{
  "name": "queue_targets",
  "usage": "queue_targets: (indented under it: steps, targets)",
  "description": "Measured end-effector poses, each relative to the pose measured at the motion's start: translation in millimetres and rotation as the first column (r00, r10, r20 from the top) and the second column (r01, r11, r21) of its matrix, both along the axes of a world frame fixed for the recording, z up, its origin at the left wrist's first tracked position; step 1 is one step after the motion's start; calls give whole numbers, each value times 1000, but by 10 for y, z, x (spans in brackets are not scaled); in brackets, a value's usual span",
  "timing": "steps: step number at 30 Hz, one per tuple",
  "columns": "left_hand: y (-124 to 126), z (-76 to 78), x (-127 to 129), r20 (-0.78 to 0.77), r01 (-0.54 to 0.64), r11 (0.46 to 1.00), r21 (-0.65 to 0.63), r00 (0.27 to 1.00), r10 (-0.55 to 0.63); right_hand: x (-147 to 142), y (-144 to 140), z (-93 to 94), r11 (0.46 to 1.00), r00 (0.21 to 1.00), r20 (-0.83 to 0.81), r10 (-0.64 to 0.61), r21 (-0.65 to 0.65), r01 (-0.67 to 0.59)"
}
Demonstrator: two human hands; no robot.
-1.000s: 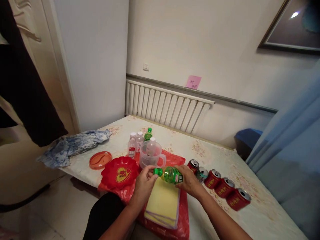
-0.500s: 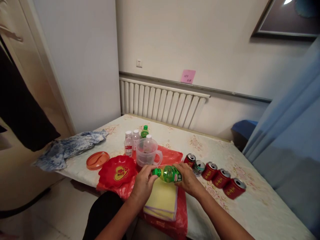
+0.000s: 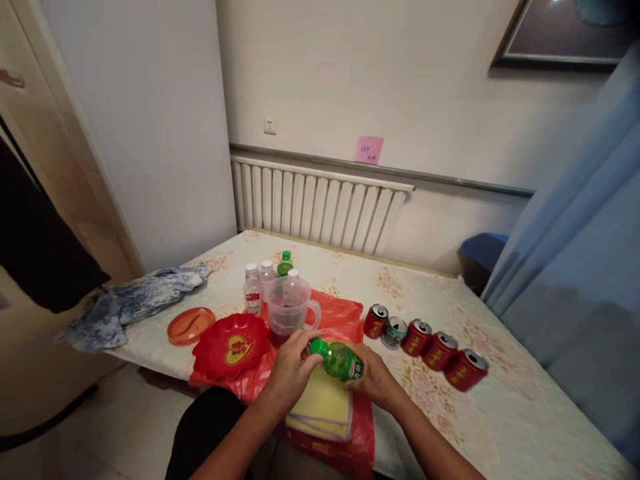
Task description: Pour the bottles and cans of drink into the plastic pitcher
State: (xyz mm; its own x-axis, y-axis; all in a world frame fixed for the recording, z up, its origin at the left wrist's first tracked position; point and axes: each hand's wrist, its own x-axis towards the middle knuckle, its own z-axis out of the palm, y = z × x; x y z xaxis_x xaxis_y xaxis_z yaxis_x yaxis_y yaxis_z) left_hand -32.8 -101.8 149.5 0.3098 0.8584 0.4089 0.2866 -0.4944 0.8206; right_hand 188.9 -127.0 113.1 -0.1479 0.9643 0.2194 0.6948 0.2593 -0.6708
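A small green bottle [image 3: 340, 360] lies tilted between my hands, its green cap pointing up and left. My right hand [image 3: 376, 379] is wrapped around the bottle's body. My left hand [image 3: 291, 365] has its fingers pinched on the cap. Both hands hover over a stack of yellow cloths [image 3: 323, 407] lying on a red plastic bag [image 3: 345, 313]. Just behind my hands stands a clear measuring jug [image 3: 289, 308] with a handle.
A red heart-printed dish [image 3: 230, 347] and an orange lid [image 3: 190, 325] lie to the left, beside a blue patterned cloth [image 3: 135, 303]. Several small bottles [image 3: 260, 283] stand behind the jug. Several red cans [image 3: 430, 343] lie in a row at right. Blue curtain [image 3: 575, 267] hangs far right.
The view has shifted a little to the right and down. The bottle has tipped so its cap points more upward, with both hands still on it.
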Motion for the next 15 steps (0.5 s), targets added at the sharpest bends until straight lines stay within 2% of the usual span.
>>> queue_targets:
  steps: [3,5,7,10,12,15]
  targets:
    - [14,-26,68,28,-14,999,-43,1000,15,28,-13,-60,999,992,-126,3,-39,-8]
    - [40,-147,102,43,-57,996,-66,997,60,79,23,-68,999,977,-212,-19,-51,9]
    - [74,-352,114,16,-110,990,-83,994,112,147,112,-59,998,951,-304,-51,-56,36]
    - [134,-743,96,-104,-100,988,-118,991,88,241,344,-40,994,915,-389,-109,-66,90]
    - [180,-987,75,-178,-100,985,-144,981,73,276,554,-42,989,895,-421,-149,-66,134]
    - [260,-1273,52,-236,-82,988,-128,970,50,276,932,-80,984,869,-464,-174,-47,172]
